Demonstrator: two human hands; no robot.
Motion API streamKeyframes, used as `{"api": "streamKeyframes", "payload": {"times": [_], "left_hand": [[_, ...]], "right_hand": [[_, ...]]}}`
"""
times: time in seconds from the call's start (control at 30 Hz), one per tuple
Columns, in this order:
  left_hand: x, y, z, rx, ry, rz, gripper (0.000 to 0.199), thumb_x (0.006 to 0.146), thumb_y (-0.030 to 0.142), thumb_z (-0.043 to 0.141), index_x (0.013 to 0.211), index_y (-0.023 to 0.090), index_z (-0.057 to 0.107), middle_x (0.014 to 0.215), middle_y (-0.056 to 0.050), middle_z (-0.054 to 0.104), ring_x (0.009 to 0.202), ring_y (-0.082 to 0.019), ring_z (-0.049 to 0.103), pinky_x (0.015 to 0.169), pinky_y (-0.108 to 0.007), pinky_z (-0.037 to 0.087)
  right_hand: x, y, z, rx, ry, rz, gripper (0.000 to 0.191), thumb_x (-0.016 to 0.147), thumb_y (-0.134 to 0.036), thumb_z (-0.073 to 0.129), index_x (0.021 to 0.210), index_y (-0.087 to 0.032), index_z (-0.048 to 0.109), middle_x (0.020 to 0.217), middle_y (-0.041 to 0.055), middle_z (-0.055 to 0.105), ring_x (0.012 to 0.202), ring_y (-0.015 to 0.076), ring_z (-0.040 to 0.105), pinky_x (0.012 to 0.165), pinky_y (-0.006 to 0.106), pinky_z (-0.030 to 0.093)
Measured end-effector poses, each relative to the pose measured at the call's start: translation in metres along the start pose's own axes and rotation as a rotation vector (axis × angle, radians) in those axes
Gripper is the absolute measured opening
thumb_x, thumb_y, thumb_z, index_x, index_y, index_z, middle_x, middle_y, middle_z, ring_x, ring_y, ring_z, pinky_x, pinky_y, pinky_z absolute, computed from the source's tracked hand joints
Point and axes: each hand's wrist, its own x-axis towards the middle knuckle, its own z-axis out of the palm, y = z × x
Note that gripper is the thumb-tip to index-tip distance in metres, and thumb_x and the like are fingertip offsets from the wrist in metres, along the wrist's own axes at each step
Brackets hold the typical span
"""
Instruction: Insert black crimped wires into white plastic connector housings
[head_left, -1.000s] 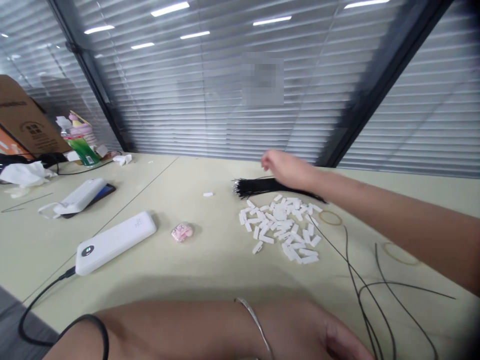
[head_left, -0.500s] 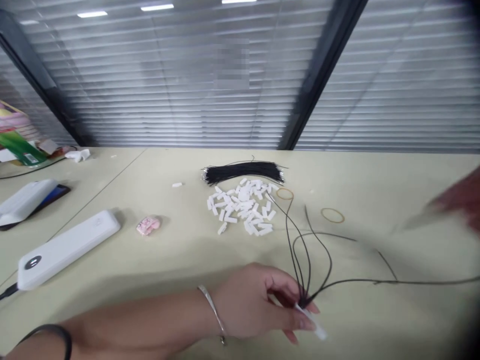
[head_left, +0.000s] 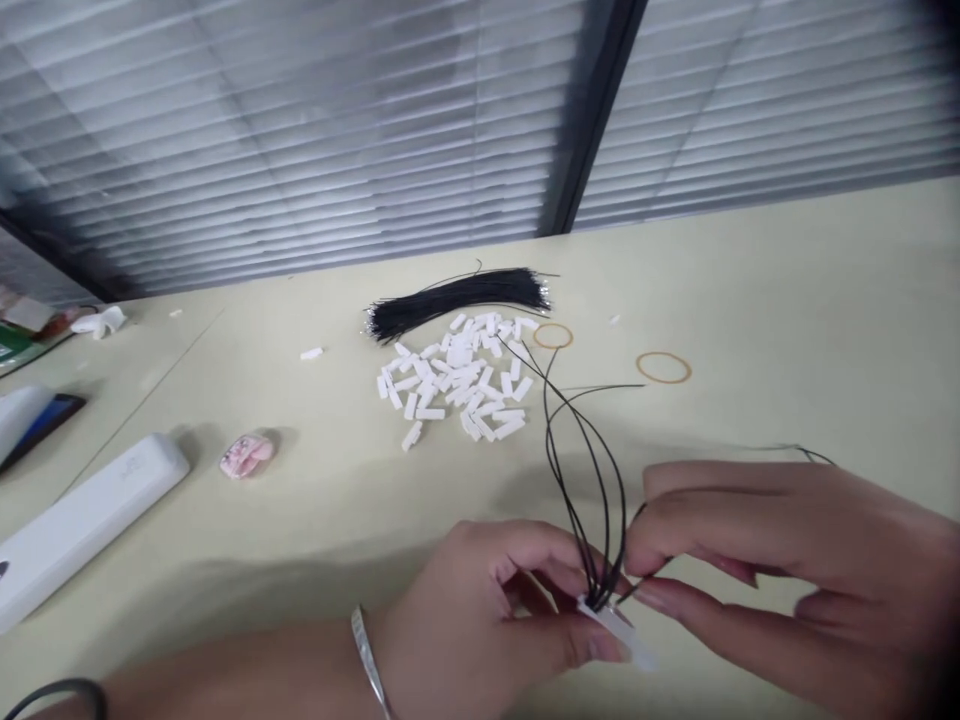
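My left hand (head_left: 480, 600) clamps a white plastic connector (head_left: 616, 630) between thumb and fingers, black wires (head_left: 576, 480) looping up from it across the desk (head_left: 787, 300). My right hand (head_left: 795, 570) closes in, its fingertips (head_left: 637, 562) pinching a wire at the connector. Behind lie a bundle of black wires (head_left: 457, 302) and a heap of white connectors (head_left: 450, 375).

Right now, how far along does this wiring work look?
Done: the loose black wires already gather into one white plastic connector, though whether they are seated is hard to tell. In hand: the left hand grips that connector while the right hand pinches a wire at its end. Remaining: a large pile of white connectors and a thick bundle of black wires lie on the table.
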Motion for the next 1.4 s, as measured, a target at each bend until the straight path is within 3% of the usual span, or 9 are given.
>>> {"api": "streamKeyframes", "payload": {"times": [0.1, 0.33, 0.57, 0.87, 1.07, 1.27, 1.4], "left_hand": [[-0.001, 0.002, 0.0, -0.001, 0.0, 0.001, 0.028, 0.071, 0.031, 0.082, 0.082, 0.014, 0.063, 0.077, 0.001, 0.059, 0.065, -0.008, 0.048, 0.064, -0.021, 0.041], [0.001, 0.004, -0.002, -0.109, -0.004, -0.062, 0.031, 0.066, 0.028, 0.087, 0.082, 0.014, 0.064, 0.077, 0.0, 0.062, 0.065, -0.008, 0.052, 0.063, -0.019, 0.043], [0.0, 0.007, -0.006, -0.303, -0.083, -0.132, 0.022, 0.071, 0.013, 0.081, 0.078, 0.012, 0.06, 0.079, -0.003, 0.068, 0.07, -0.009, 0.063, 0.069, -0.019, 0.05], [0.002, 0.009, -0.012, -0.283, -0.09, -0.155, 0.022, 0.069, 0.009, 0.081, 0.084, 0.013, 0.066, 0.078, -0.002, 0.069, 0.072, -0.01, 0.064, 0.069, -0.019, 0.049], [0.002, 0.011, -0.012, -0.265, -0.099, -0.17, 0.02, 0.069, 0.008, 0.08, 0.082, 0.013, 0.066, 0.076, -0.002, 0.069, 0.069, -0.009, 0.063, 0.068, -0.019, 0.048], [0.003, 0.013, -0.012, -0.267, -0.086, -0.179, 0.02, 0.067, 0.009, 0.081, 0.081, 0.013, 0.066, 0.076, -0.002, 0.069, 0.069, -0.01, 0.063, 0.067, -0.019, 0.049], [0.003, 0.011, -0.012, -0.27, -0.096, -0.163, 0.019, 0.068, 0.009, 0.081, 0.08, 0.013, 0.066, 0.076, -0.002, 0.068, 0.07, -0.01, 0.063, 0.067, -0.019, 0.048]], "right_hand": [[0.001, -0.002, -0.002, 0.014, -0.065, -0.021, 0.012, 0.094, -0.027, 0.051, 0.089, -0.027, 0.062, 0.069, -0.0031, 0.054, 0.057, 0.0092, 0.048, 0.05, 0.022, 0.033], [0.01, -0.001, 0.0, 0.138, 0.023, 0.022, 0.026, 0.097, -0.036, 0.049, 0.077, -0.027, 0.063, 0.062, -0.0024, 0.053, 0.051, 0.0098, 0.044, 0.045, 0.024, 0.031], [0.016, -0.005, 0.0, 0.306, 0.097, 0.07, 0.019, 0.089, -0.028, 0.057, 0.072, -0.027, 0.067, 0.058, -0.0037, 0.054, 0.043, 0.0067, 0.04, 0.037, 0.021, 0.027], [0.018, -0.002, -0.001, 0.291, 0.111, -0.006, 0.017, 0.089, -0.023, 0.057, 0.075, -0.029, 0.065, 0.06, -0.0073, 0.056, 0.044, 0.0046, 0.039, 0.036, 0.019, 0.027], [0.012, -0.004, -0.004, 0.238, 0.082, -0.013, 0.02, 0.093, -0.027, 0.054, 0.078, -0.028, 0.067, 0.063, -0.0041, 0.058, 0.048, 0.0065, 0.046, 0.042, 0.021, 0.033], [0.017, -0.013, -0.011, 0.272, -0.038, 0.169, 0.025, 0.091, -0.03, 0.051, 0.075, -0.024, 0.068, 0.065, -0.0027, 0.058, 0.054, 0.0064, 0.047, 0.049, 0.022, 0.033], [0.018, -0.014, -0.012, 0.31, -0.065, 0.178, 0.024, 0.09, -0.035, 0.052, 0.075, -0.024, 0.068, 0.065, -0.0035, 0.059, 0.055, 0.0065, 0.047, 0.049, 0.022, 0.031]]}}
